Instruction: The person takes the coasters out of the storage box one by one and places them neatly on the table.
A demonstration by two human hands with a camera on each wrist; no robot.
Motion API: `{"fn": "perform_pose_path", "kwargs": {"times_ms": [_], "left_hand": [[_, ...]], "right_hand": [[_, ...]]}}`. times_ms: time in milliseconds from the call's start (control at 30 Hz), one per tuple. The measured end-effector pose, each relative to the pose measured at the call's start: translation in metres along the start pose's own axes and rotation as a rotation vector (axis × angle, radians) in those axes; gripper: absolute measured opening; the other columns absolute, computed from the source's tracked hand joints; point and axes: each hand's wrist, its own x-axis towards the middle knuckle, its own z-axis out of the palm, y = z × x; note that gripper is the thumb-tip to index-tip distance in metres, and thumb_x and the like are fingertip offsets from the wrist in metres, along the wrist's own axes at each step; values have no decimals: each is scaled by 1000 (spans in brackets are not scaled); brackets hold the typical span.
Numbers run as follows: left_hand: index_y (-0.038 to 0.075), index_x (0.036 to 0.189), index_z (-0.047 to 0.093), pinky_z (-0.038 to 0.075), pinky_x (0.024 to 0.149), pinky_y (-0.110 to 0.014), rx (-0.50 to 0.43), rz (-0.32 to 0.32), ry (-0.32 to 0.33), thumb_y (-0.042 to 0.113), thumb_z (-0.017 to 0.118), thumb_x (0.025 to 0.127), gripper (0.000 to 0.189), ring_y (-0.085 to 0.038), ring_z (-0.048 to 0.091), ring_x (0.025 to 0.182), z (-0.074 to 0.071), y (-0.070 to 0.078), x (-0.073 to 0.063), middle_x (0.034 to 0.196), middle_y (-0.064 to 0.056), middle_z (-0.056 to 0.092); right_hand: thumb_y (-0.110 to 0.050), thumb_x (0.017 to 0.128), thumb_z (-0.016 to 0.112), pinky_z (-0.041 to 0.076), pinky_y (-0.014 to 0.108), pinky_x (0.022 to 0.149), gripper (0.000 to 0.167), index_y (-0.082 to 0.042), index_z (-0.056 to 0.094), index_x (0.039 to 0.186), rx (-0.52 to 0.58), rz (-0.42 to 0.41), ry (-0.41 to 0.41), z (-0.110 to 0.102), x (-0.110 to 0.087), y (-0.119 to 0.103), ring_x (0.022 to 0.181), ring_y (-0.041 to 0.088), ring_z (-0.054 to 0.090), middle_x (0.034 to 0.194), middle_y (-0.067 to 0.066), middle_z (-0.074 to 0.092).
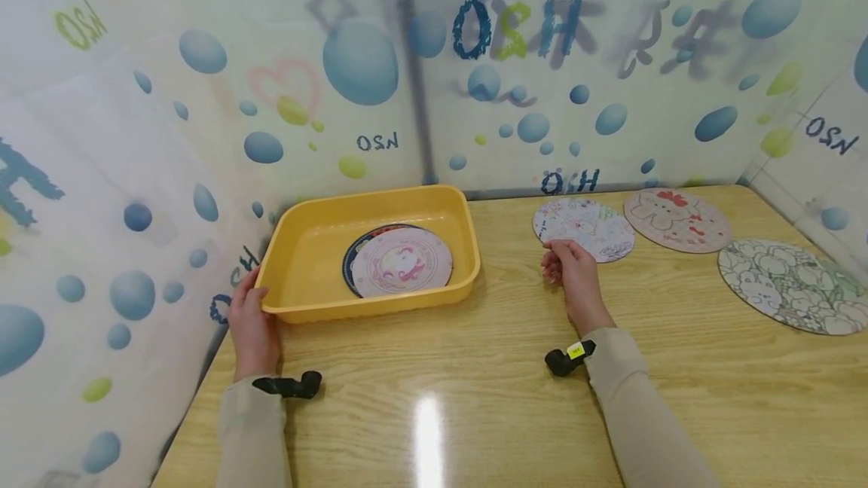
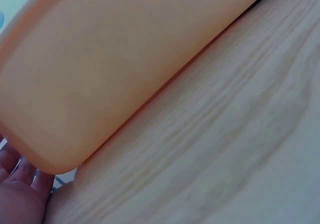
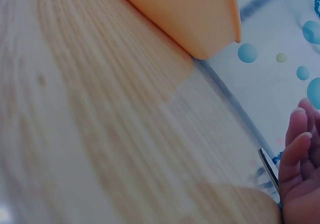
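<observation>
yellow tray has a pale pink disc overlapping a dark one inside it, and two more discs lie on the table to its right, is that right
Not quite: the head view shows three more discs on the table, not two: a white one, one with a red bow and a leafy one. The yellow tray does have a pale pink disc overlapping a dark one.

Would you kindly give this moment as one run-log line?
left hand: holding yellow tray, left end; right hand: at white disc, contact unclear; yellow tray: pink disc overlapping dark-edged disc
</observation>
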Motion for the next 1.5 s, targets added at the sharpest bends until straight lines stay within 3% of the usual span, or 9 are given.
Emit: {"fn": "perform_pose_path", "kwargs": {"times_ms": [533,833,1067,1500], "left_hand": [[20,131,43,33,97,-24,22,3,-2,19,40,92,39,-15,36,121,1,1,-2,139,3,30],[21,131,43,34,97,-24,22,9,-12,19,40,93,39,-15,37,121,1,0,-1,138,3,30],[20,131,44,33,97,-24,0,10,-11,18,41,92,38,-16,37,121,1,0,-2,138,2,30],[21,131,44,34,96,-23,39,23,-12,19,40,93,38,-16,37,120,0,-1,-2,138,3,31]], "right_hand": [[-27,94,43,44,19,48,29,-2,55,103,-40,9,-11,0,0,-1,57,12,51,75,5,54],[-28,93,45,44,20,47,33,1,54,103,-39,-5,-19,0,1,0,56,12,52,73,4,55],[-28,93,44,44,19,48,40,7,50,111,-63,4,-25,0,1,0,56,11,51,74,5,54],[-29,93,43,45,19,48,37,4,52,108,-97,5,-23,1,2,1,56,11,52,74,5,55]]}}
